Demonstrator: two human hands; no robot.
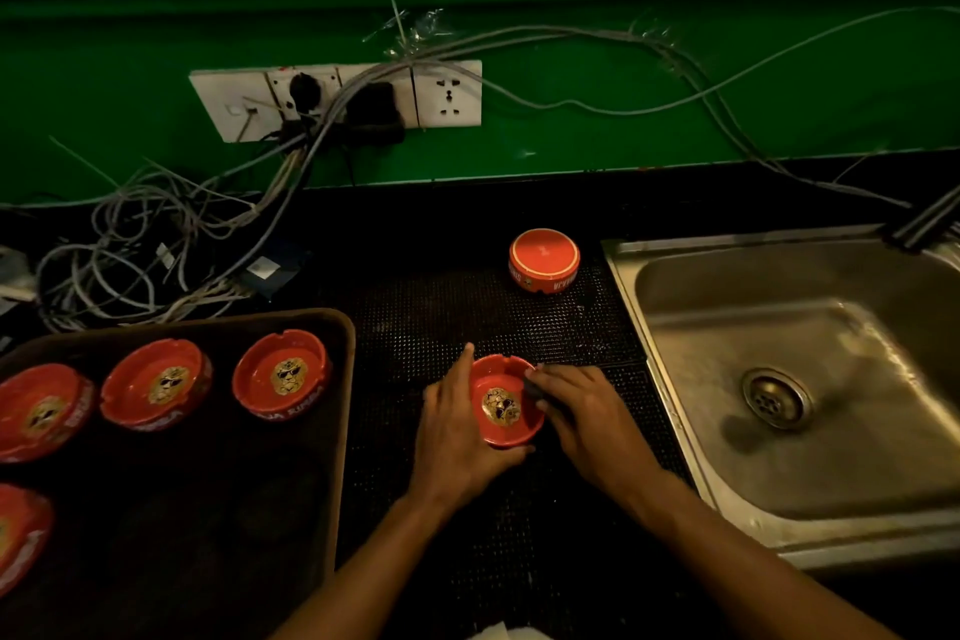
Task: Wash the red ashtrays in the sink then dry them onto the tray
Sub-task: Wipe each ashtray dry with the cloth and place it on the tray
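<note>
The red ashtray I'm working on sits upright on the black studded mat, low and centre in the frame, between the tray at lower left and the steel sink at right. My left hand cups its near and left side, fingers curled round the wall, thumb under the near rim. My right hand comes in from the right with fingers bent over something small and dark at the rim; it could be a cloth or a sponge, I can't tell which, nor how tightly I pinch it.

This looks to me like the drying step. To do it well I'd hold the ashtray steady with the left hand and work the wipe round the bowl and into the rim notches, where water would collect, then the underside.

Four more ashtrays lie upright on the tray: one, one, one, and one cut by the lower left edge. Another ashtray stands upside down on the mat, above centre, just beside the sink's left rim, probably next. Behind, a socket strip and tangled cables crowd the green wall.
</note>
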